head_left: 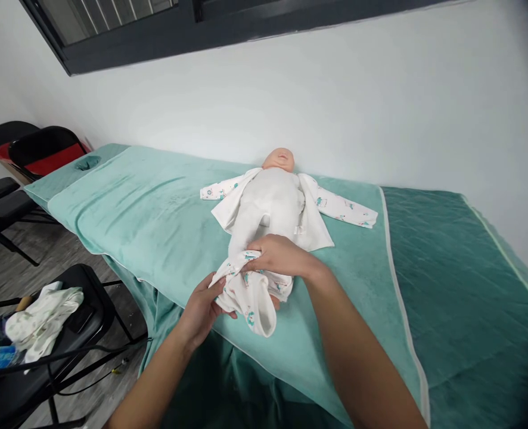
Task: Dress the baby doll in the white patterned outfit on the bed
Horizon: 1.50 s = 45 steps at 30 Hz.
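Gripped bunched printed baby trousers [250,295] at the doll's [270,205] legs: left hand [201,307] pinching the hem, right hand [275,256] seemingly clasped over the waistband.

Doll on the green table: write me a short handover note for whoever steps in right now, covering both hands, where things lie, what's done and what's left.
Left hand: grips the bunched printed trousers from the near side.
Right hand: fingers pinch the same trousers from above, at the doll's feet.
Doll: on its back on the green cover, head toward the wall, printed shirt spread open beneath it, sleeves out flat.
Done: the shirt is under the doll.
Left: shirt unfastened; the legs look bare above the bunch.
Spare cloth lies on the black chair to the left.
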Motion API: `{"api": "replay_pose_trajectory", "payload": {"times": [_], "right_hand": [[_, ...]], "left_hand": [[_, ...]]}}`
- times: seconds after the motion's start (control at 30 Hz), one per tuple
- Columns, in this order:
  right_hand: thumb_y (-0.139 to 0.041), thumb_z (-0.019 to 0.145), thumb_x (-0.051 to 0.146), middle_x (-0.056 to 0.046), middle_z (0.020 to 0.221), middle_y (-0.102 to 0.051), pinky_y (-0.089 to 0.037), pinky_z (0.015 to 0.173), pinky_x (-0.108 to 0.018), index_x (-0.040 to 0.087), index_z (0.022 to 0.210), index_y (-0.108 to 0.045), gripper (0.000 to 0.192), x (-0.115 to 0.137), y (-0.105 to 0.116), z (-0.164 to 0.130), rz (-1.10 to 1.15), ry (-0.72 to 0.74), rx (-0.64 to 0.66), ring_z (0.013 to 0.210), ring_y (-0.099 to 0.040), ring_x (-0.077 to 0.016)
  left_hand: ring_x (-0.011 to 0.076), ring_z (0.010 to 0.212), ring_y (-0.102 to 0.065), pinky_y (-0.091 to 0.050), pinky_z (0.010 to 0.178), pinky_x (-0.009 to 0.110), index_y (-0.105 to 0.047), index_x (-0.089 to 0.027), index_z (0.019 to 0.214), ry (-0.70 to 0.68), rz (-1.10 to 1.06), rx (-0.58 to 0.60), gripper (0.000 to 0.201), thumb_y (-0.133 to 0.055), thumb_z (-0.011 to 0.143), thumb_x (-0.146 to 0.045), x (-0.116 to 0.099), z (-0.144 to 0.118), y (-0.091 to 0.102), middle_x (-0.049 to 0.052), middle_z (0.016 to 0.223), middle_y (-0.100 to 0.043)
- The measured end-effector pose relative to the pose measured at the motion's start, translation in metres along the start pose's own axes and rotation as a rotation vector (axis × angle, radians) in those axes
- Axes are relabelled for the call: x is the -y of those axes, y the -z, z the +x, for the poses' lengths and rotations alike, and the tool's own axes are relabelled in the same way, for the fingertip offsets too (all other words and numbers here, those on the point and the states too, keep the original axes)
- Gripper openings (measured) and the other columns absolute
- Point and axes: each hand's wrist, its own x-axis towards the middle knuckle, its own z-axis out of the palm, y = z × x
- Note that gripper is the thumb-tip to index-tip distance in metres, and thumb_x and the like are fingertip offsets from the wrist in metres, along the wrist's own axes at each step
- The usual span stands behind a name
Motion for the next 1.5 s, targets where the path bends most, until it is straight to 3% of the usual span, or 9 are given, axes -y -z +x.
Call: {"api": "replay_pose_trajectory", "payload": {"times": [0.13, 0.33, 0.6, 0.77, 0.97, 1.17, 1.3, 1.4, 1.5], "right_hand": [[-0.065, 0.079, 0.060, 0.001, 0.079, -0.070, -0.037, 0.064, -0.025, 0.020, 0.083, -0.072, 0.040, -0.006, 0.006, -0.003, 0.157, 0.032, 0.047, 0.078, -0.062, -0.0188], [-0.068, 0.078, 0.052, 0.000, 0.085, -0.073, -0.041, 0.065, -0.026, 0.020, 0.088, -0.072, 0.034, -0.013, 0.008, -0.005, 0.266, 0.028, 0.050, 0.081, -0.063, -0.0195], [-0.064, 0.080, 0.039, -0.001, 0.090, -0.073, -0.044, 0.070, -0.027, 0.020, 0.090, -0.069, 0.022, -0.013, 0.006, -0.004, 0.241, 0.048, 0.015, 0.083, -0.064, -0.0203], [-0.060, 0.078, 0.032, 0.000, 0.088, -0.072, -0.045, 0.069, -0.027, 0.020, 0.087, -0.067, 0.016, -0.018, 0.002, -0.001, 0.257, -0.001, -0.112, 0.081, -0.064, -0.0202], [-0.055, 0.079, 0.030, 0.000, 0.080, -0.070, -0.041, 0.063, -0.025, 0.020, 0.078, -0.063, 0.013, -0.019, -0.006, 0.008, 0.231, -0.059, -0.264, 0.078, -0.063, -0.0192], [-0.051, 0.079, 0.025, -0.002, 0.085, -0.072, -0.041, 0.063, -0.024, 0.020, 0.083, -0.065, 0.015, -0.012, -0.005, 0.010, 0.191, -0.071, -0.313, 0.079, -0.064, -0.0190], [-0.051, 0.081, 0.027, -0.003, 0.088, -0.073, -0.042, 0.065, -0.024, 0.019, 0.086, -0.067, 0.018, -0.012, -0.004, 0.008, 0.203, -0.051, -0.299, 0.082, -0.065, -0.0197], [-0.052, 0.082, 0.028, -0.002, 0.088, -0.073, -0.043, 0.065, -0.024, 0.020, 0.085, -0.067, 0.017, -0.014, -0.004, 0.008, 0.207, -0.045, -0.287, 0.081, -0.065, -0.0196], [-0.053, 0.082, 0.029, -0.002, 0.088, -0.072, -0.043, 0.067, -0.025, 0.020, 0.085, -0.067, 0.017, -0.016, -0.005, 0.009, 0.202, -0.051, -0.289, 0.081, -0.064, -0.0197]], "left_hand": [[0.0129, 0.068, -0.053, -0.045, 0.060, 0.024, -0.064, -0.017, 0.098, -0.097, 0.043, 0.002, 0.030, -0.069, 0.084, -0.043, 0.001, 0.016, -0.001, 0.002, 0.081, -0.061], [0.0116, 0.070, -0.042, -0.037, 0.065, 0.022, -0.053, -0.019, 0.085, -0.379, 0.390, -0.091, 0.028, -0.058, 0.092, -0.046, -0.005, 0.040, 0.004, -0.003, 0.075, -0.047], [0.0150, 0.079, -0.054, -0.040, 0.073, 0.024, -0.055, -0.020, 0.089, -0.554, 0.538, -0.228, 0.016, -0.059, 0.091, -0.036, -0.018, 0.087, 0.006, -0.001, 0.083, -0.059], [0.0150, 0.081, -0.055, -0.039, 0.078, 0.025, -0.057, -0.019, 0.093, -0.695, 0.657, -0.188, 0.006, -0.056, 0.093, -0.025, -0.030, 0.122, 0.001, 0.000, 0.084, -0.061], [0.0152, 0.080, -0.056, -0.038, 0.077, 0.025, -0.057, -0.019, 0.090, -0.691, 0.735, -0.158, 0.004, -0.057, 0.092, -0.022, -0.043, 0.142, -0.006, 0.000, 0.082, -0.060], [0.0127, 0.081, -0.053, -0.038, 0.079, 0.024, -0.055, -0.017, 0.095, -0.649, 0.687, -0.300, 0.011, -0.060, 0.090, -0.026, -0.034, 0.124, -0.007, -0.001, 0.085, -0.058], [0.0115, 0.068, -0.048, -0.038, 0.064, 0.023, -0.053, -0.020, 0.089, -0.525, 0.570, -0.440, 0.024, -0.065, 0.087, -0.040, -0.012, 0.084, 0.002, -0.004, 0.075, -0.052], [0.0119, 0.064, -0.051, -0.040, 0.060, 0.023, -0.053, -0.020, 0.087, -0.388, 0.496, -0.361, 0.034, -0.058, 0.090, -0.053, 0.006, 0.044, 0.007, -0.003, 0.071, -0.054], [0.0145, 0.051, -0.051, -0.039, 0.048, 0.025, -0.048, -0.022, 0.092, -0.163, 0.277, -0.186, 0.042, -0.053, 0.088, -0.064, 0.013, 0.017, 0.003, -0.004, 0.058, -0.054]]}}
